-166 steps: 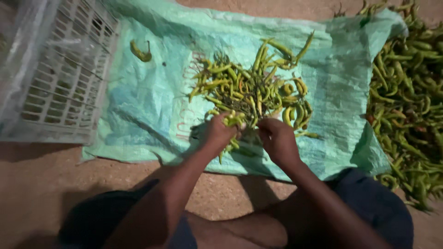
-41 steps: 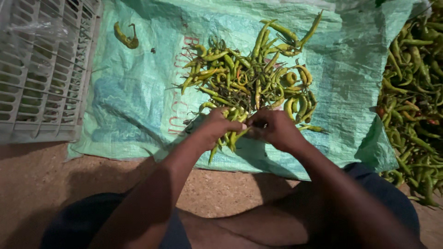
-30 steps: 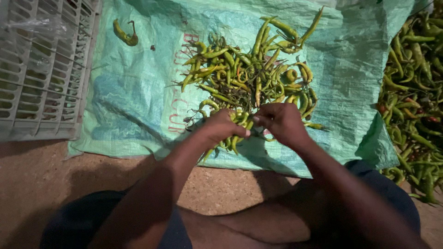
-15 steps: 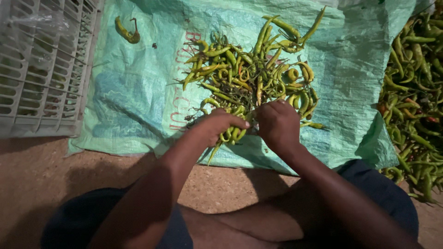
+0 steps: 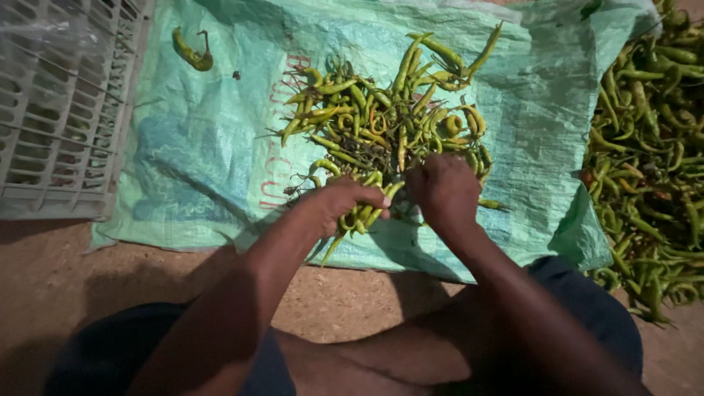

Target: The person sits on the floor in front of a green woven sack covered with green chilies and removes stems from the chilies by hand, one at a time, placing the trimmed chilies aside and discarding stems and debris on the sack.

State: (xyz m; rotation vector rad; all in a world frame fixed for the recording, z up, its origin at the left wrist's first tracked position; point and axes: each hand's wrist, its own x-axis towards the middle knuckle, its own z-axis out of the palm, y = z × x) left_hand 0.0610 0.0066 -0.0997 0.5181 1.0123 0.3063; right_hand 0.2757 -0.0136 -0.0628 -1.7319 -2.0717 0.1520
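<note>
A pile of long green chili peppers (image 5: 389, 121) lies on a pale green woven sack (image 5: 213, 147) spread on the ground. My left hand (image 5: 341, 205) is closed around a small bunch of chilies (image 5: 359, 216) at the pile's near edge, their tips hanging below my fingers. My right hand (image 5: 444, 191) is right beside it, fingers curled down on the pile's near edge; what it grips is hidden under the hand. One lone chili (image 5: 192, 53) lies apart at the sack's far left.
A white plastic crate (image 5: 62, 110) lies at the left, partly on the sack. A large heap of green chilies (image 5: 653, 147) covers the ground at the right. Bare brown dirt (image 5: 110, 264) is in front, with my legs in dark shorts (image 5: 579, 315) below.
My hands have stayed at the pile's near edge, working close together. The left keeps its bunch of chilies; the right has shifted slightly over the pile. The view has tilted a little.
</note>
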